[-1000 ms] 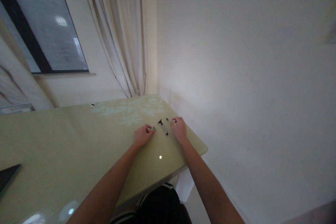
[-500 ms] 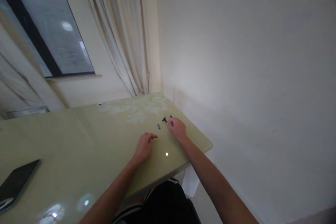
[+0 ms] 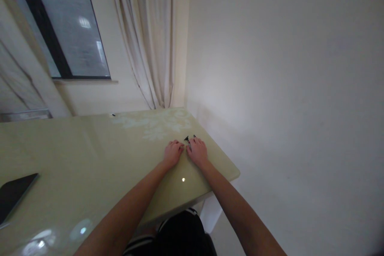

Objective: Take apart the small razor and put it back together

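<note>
My left hand (image 3: 174, 153) rests low over the glossy pale green table (image 3: 90, 156), fingers bent and drawn together; anything under them is hidden. Close on its right, my right hand (image 3: 198, 151) curls over a small black T-shaped piece (image 3: 186, 139), whose head sticks out past the fingertips. Its lower part is covered by the hand. A small dark object (image 3: 195, 136) shows just beyond the right fingers. The two hands are a narrow gap apart.
A dark flat device (image 3: 16, 194) lies at the table's left. Another small dark item (image 3: 113, 115) sits at the far edge. The white wall (image 3: 285, 88) runs along the right, with curtains (image 3: 156, 40) behind the table.
My left hand has moved forward and right, over where the small green-grey cylinder lay; that cylinder no longer shows. My right hand has turned palm down. The view has shifted slightly.
</note>
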Demonstrator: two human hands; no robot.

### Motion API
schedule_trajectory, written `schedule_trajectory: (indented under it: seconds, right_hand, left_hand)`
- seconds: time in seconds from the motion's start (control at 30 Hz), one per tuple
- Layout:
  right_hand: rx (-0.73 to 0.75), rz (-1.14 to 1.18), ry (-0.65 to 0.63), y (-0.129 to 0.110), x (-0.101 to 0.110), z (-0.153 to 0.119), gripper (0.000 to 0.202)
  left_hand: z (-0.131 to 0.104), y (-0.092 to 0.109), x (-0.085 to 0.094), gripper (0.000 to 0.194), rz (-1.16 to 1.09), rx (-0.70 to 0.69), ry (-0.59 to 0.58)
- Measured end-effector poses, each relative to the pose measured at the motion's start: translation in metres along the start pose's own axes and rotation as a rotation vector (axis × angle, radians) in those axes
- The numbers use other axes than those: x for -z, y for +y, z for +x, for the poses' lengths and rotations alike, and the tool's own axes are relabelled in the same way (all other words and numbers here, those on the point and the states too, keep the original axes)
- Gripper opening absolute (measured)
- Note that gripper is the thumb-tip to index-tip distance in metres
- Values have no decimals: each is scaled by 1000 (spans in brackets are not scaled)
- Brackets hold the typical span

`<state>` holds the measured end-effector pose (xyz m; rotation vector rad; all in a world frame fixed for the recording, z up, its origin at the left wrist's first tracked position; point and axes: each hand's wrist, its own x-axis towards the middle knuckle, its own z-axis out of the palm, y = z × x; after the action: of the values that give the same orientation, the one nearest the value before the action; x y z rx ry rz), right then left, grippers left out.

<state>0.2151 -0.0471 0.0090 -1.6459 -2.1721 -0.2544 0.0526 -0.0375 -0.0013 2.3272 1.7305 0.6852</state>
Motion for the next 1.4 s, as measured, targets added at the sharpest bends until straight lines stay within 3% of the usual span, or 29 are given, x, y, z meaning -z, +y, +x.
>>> schedule_trajectory:
  seconds: [0.23,0.53,0.67,0.8,1.0,1.13,1.27,1.4]
  right_hand:
    - [6,17,-29,2,-2,2,22]
    - [-27,52,-44,7,-8,4,26]
    - [-8,119,-39,6,-8,6,25]
    - [33,251,13,-35,-7,12,21]
    - [7,529,-63,-155,-29,27,15]
    - [-104,584,-130,-210,-46,33,15]
    - [-96,583,-118,-224,-49,33,17]
    - [-65,573,-63,-194,-36,38,16]
  left_hand:
    - [-14,-30,21,35,13,-28,-14]
    - [-60,-108,69,38,57,95,18]
    - [-84,-146,87,39,74,259,53]
    - [-93,-174,102,39,28,384,100]
    - [-100,-190,113,62,-204,379,188]
    - [-111,-192,120,73,-282,402,117]
    - [-115,-188,122,66,-251,386,86]
    - [-112,-186,121,50,-202,338,145]
